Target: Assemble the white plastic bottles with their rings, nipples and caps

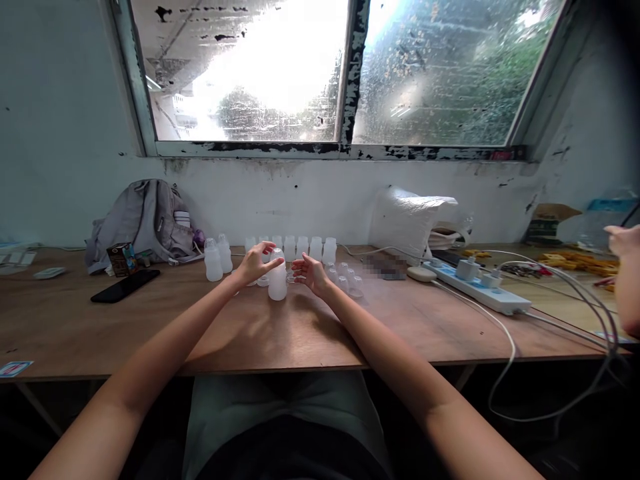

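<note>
Nearest, a lap in dark and grey-green cloth, tucked under the front edge of a long brown wooden tabletop (280,333), matt, scuffed, faintly grained. At the left front corner, a small red-and-white paper card (14,368) overhanging the edge.

Reaching forward over the wood, two bare forearms. Left hand (256,262) curled loosely, fingertips resting on the cap of a small frosted translucent plastic bottle (277,280), upright on the table near its middle. Right hand (310,272) open, fingers relaxed and slightly spread, just beside that bottle on its right, not clearly touching it. Close behind the right hand, a cluster of clear domed plastic caps (346,279), glossy and rounded.

Farther left, a flat black smartphone (125,285), then a small dark printed carton (121,259), and a slumped grey fabric backpack (145,223) against the wall. Two more frosted bottles (217,259) standing apart, then a row of identical frosted bottles (300,248) lined up along the back of the table. To the right, a long white plastic power strip (483,288) with white chargers plugged in and thin white cables looping over the edge; beyond it a puffy white plastic bag (413,220). At the far right margin, another person's hand (623,241), beside yellowish pieces too blurred to identify.

Behind everything, a pale blue-white plastered wall (60,153), stained and chipped, and a wide window (345,73) with a peeling dark metal frame and streaked, dirty glass, daylight glaring through.
</note>
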`<state>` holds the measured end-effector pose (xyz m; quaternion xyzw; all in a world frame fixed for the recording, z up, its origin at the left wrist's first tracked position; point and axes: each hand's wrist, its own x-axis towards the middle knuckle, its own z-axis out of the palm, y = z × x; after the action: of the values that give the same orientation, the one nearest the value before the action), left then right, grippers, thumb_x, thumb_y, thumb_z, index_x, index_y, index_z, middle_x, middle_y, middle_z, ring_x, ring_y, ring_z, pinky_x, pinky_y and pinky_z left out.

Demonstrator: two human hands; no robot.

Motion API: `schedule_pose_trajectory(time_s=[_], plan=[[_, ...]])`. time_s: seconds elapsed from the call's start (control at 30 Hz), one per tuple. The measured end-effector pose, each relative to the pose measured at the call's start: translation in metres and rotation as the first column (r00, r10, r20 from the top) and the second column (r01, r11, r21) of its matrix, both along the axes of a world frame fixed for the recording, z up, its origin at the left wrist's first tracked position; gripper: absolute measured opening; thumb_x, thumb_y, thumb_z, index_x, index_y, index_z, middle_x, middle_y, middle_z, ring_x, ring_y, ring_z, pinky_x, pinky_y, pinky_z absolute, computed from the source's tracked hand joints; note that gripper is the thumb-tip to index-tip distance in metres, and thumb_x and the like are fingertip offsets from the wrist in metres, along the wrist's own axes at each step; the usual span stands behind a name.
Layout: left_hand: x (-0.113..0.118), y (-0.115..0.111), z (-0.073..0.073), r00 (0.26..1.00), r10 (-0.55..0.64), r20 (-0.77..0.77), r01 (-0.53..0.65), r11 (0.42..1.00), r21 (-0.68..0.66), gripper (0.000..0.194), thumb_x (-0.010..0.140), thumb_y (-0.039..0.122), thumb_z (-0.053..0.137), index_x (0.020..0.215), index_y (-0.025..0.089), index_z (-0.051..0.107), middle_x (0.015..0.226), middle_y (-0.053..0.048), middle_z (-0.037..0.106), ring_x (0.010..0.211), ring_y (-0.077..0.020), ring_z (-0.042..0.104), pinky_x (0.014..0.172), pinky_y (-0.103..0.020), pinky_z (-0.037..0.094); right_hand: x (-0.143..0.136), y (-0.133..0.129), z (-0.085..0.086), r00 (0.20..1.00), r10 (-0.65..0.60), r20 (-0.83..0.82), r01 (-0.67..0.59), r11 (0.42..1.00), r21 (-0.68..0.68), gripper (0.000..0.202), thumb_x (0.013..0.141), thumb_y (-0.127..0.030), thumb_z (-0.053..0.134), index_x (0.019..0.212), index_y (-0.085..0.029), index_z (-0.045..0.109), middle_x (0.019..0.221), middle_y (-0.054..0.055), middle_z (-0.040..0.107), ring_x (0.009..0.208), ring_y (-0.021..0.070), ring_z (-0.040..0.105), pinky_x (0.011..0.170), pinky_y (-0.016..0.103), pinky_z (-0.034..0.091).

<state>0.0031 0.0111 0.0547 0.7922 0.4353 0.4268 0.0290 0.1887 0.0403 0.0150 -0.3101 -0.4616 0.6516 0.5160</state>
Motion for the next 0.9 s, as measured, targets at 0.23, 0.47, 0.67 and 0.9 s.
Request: schedule_pose_trajectory(time_s=[0.23,0.47,0.67,0.9], plan=[[-0.018,0.028,0.051,0.949,0.093,-0.301,-0.136,0.983,-0.124,0.049,0.061,0.057,0.055,0.089,0.016,0.057,0.084,-0.004,0.062,0.076,-0.018,0.056,0.063,-0.024,0.041,-0.001,-0.003,0.004,1.0,-0.006,0.021,0.006,1.0,-0.005,0.032,0.078,-0.042,0.043,0.069,-0.015,0.058,0.064,0.005,0.058,0.052,0.0119,0.05,0.05,0.026,0.041],[-0.055,0.075,0.067,0.85,0.401,-0.34,-0.463,0.878,-0.122,0.047,0.065,0.053,0.054,0.096,0.018,0.053,0.095,-0.008,0.061,0.087,-0.0222,0.055,0.072,-0.028,0.04,-0.002,0.0,0.002,0.999,0.014,0.047,-0.014,1.0,0.011,0.031,0.078,-0.042,0.044,0.068,-0.015,0.058,0.065,0.005,0.058,0.052,0.0116,0.05,0.05,0.025,0.041],[-0.058,0.099,0.057,0.714,0.549,-0.434,-0.639,0.765,-0.084,0.042,0.07,0.045,0.053,0.097,0.013,0.052,0.098,-0.016,0.059,0.099,-0.0322,0.05,0.089,-0.049,0.025,-0.003,0.005,-0.002,0.998,0.017,0.065,-0.018,1.0,0.016,0.033,0.077,-0.043,0.045,0.069,-0.014,0.058,0.065,0.006,0.058,0.052,0.0122,0.051,0.049,0.025,0.04],[-0.06,0.114,0.04,0.615,0.627,-0.478,-0.737,0.672,-0.067,0.039,0.076,0.04,0.048,0.1,0.009,0.051,0.094,-0.023,0.059,0.101,-0.0359,0.048,0.09,-0.057,0.014,-0.006,0.003,-0.006,0.992,0.031,0.12,-0.033,0.999,0.017,0.032,0.078,-0.042,0.046,0.068,-0.013,0.058,0.064,0.005,0.057,0.048,0.0107,0.049,0.046,0.024,0.04]])
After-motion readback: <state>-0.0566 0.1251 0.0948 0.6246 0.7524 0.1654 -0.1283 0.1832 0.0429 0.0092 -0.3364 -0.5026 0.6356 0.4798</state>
